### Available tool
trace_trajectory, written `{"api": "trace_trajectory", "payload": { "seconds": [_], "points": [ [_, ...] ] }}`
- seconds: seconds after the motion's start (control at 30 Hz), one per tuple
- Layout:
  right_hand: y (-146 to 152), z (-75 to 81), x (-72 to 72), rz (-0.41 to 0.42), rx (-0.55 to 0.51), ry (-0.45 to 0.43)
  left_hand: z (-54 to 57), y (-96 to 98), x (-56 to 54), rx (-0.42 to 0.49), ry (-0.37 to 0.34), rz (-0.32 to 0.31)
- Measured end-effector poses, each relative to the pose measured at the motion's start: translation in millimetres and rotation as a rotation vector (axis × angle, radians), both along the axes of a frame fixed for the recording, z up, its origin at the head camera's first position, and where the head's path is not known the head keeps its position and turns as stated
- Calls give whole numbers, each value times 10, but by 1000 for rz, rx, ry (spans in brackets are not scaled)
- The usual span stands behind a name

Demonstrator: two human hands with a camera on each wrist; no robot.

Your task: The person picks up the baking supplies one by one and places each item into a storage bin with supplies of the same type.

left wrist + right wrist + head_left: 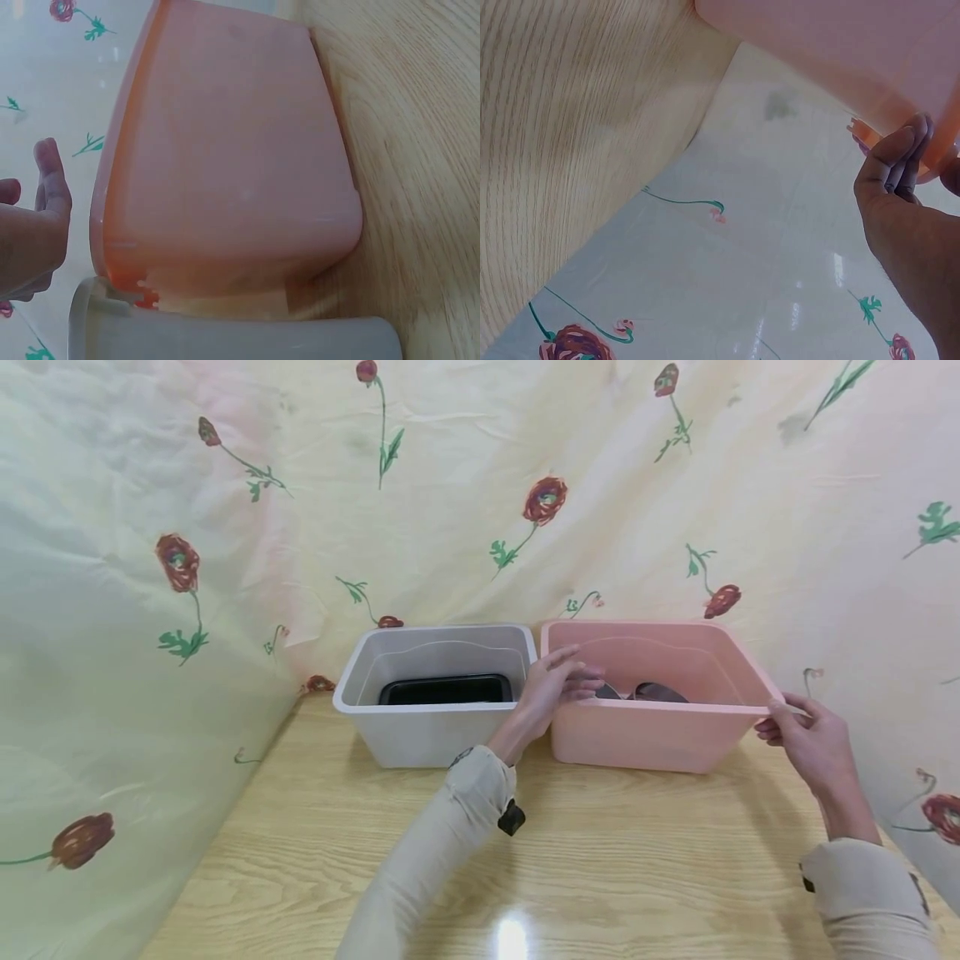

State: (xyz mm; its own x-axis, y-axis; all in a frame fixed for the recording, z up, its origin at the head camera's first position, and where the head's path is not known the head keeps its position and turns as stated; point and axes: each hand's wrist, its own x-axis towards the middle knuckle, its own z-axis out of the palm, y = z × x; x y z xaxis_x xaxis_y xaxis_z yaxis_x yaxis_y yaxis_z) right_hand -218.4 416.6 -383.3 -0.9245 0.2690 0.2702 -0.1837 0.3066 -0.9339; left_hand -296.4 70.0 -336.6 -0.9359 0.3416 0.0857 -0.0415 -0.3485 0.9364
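A pink plastic bin [637, 737] stands on the wooden table against the back cloth. My right hand [812, 739] pinches its rim at the front right corner, thumb on top and fingers beneath; the right wrist view shows the fingers curled under the lip. Over the bin's left front corner hovers my left hand [551, 689], its fingers loosely extended and holding nothing. In the left wrist view that hand [34, 232] is apart from the pink wall. Inside the pink bin lie dark, rounded items [658, 692], partly hidden by the front wall and the left hand.
A light grey bin [420, 735] stands close to the pink one's left, with a black rectangular tray-like item [446, 690] inside. Floral cloth [450, 527] hangs behind and at both sides. The wooden table [615, 852] spreads out in front.
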Motion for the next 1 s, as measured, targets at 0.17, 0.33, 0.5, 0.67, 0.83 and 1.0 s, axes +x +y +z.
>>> {"api": "trace_trajectory", "payload": {
  "seconds": [0.17, 0.33, 0.5, 0.67, 0.83, 1.0],
  "points": [
    [-12, -9, 4, 14, -49, 10, -17, -58, 50, -13, 7, -12],
    [-24, -20, -1, 19, -98, 13, -62, -106, 93, -15, 2, -17],
    [-40, -38, 3, 32, -134, 35, -138, -171, 143, -31, 0, -21],
    [-52, -60, 9, 41, -154, 66, -205, -249, 201, -46, 19, -28],
    [-60, -97, 14, 12, -115, 65, -266, -328, 249, -43, 29, -24],
    [-60, -146, 14, 10, -107, 68, -346, -417, 289, -38, 24, -28]
  ]
}}
